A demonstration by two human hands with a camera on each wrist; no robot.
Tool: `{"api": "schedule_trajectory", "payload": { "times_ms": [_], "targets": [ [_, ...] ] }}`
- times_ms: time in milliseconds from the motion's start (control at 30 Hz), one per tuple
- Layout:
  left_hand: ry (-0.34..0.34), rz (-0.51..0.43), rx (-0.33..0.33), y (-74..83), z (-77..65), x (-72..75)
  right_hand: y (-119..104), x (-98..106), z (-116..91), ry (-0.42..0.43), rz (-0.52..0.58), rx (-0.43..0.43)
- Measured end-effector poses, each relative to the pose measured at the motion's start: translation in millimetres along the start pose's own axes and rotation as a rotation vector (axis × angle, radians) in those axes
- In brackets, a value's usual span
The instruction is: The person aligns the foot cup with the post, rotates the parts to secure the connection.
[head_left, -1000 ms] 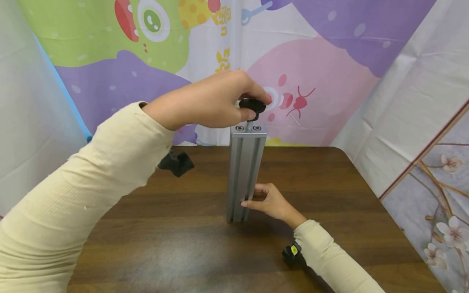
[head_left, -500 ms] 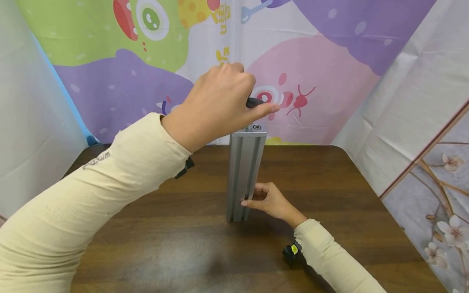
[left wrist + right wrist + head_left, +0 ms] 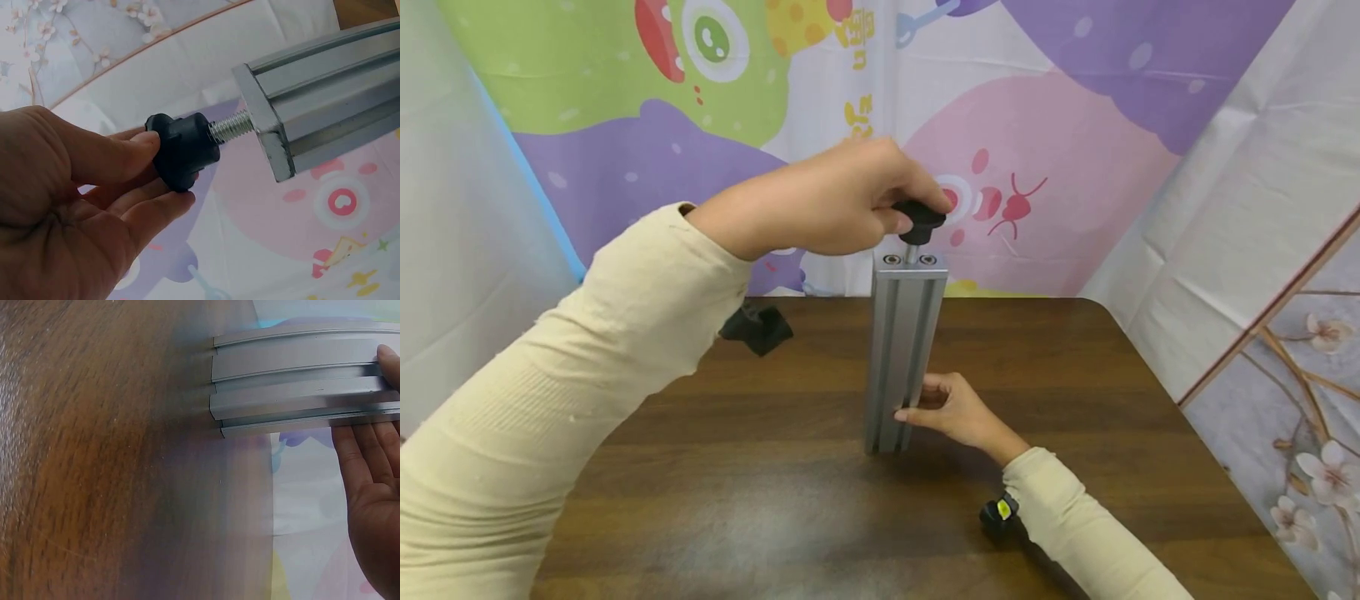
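Note:
An aluminium extrusion profile [image 3: 897,358] stands upright on the table, with slots along its sides and an end plate [image 3: 265,125] on top. From the plate's middle rises a black star-shaped knob [image 3: 919,222] on a threaded metal stud [image 3: 231,127]; some thread shows between knob and plate. My left hand [image 3: 827,200] pinches the knob's rim between thumb and fingers, as the left wrist view shows closely. Low on the profile, my right hand [image 3: 955,414] grips its right side, thumb on the front face and fingers behind. In the right wrist view the profile's foot [image 3: 215,387] meets the wood.
The brown wooden table [image 3: 760,500] carries the profile near its middle. Behind it hangs a cartoon-printed cloth [image 3: 1037,108]; a white curtain [image 3: 467,250] is at the left and a flowered panel [image 3: 1300,400] at the right. Both wrists wear black camera mounts [image 3: 996,518].
My left hand has rolled over the knob with its wrist raised, then swung back to about its earlier pose. The right hand and the profile have stayed in place.

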State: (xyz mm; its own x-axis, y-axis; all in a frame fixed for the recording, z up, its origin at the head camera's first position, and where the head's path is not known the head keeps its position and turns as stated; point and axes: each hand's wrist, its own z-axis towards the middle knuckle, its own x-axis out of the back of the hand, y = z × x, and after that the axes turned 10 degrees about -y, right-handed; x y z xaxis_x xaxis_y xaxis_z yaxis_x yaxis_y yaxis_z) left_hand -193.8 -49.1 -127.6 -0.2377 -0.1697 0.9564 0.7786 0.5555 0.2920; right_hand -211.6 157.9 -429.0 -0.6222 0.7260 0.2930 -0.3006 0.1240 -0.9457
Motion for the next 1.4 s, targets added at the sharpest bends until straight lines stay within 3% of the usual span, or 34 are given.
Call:
{"api": "schedule_trajectory", "payload": {
  "times_ms": [167,267,467,600,733,933,1067,1167,1267,1333,1400],
  "targets": [
    [0.003,-0.014,-0.017,-1.6,-0.3,-1.7,2,0,0,0.000,-0.007,0.006],
    [0.073,0.009,0.010,1.9,1.1,-5.6,2,1,0,0.000,-0.007,0.006],
    [0.334,0.284,0.106,9.6,7.8,-23.9,4,1,1,-0.008,-0.001,0.003],
    [0.390,0.394,0.175,10.3,9.7,-31.5,5,0,2,-0.019,-0.001,0.015],
    [0.347,0.336,0.139,9.0,10.0,-28.4,5,0,2,-0.016,0.001,0.016],
    [0.056,0.100,0.079,11.7,4.7,-6.6,2,1,1,-0.010,-0.001,0.017],
    [-0.036,0.058,0.076,10.0,2.2,1.8,1,1,1,-0.008,-0.013,0.012],
    [-0.041,0.050,0.058,9.3,2.5,1.8,2,0,1,-0.004,-0.020,0.007],
    [0.003,0.048,0.040,10.8,2.5,-1.9,3,0,1,-0.005,-0.024,0.009],
    [0.082,0.066,0.026,12.0,2.4,-6.1,4,0,1,-0.007,-0.022,0.012],
    [0.196,0.151,0.052,13.6,1.9,-11.3,4,0,2,-0.012,-0.020,0.019]
  ]
}}
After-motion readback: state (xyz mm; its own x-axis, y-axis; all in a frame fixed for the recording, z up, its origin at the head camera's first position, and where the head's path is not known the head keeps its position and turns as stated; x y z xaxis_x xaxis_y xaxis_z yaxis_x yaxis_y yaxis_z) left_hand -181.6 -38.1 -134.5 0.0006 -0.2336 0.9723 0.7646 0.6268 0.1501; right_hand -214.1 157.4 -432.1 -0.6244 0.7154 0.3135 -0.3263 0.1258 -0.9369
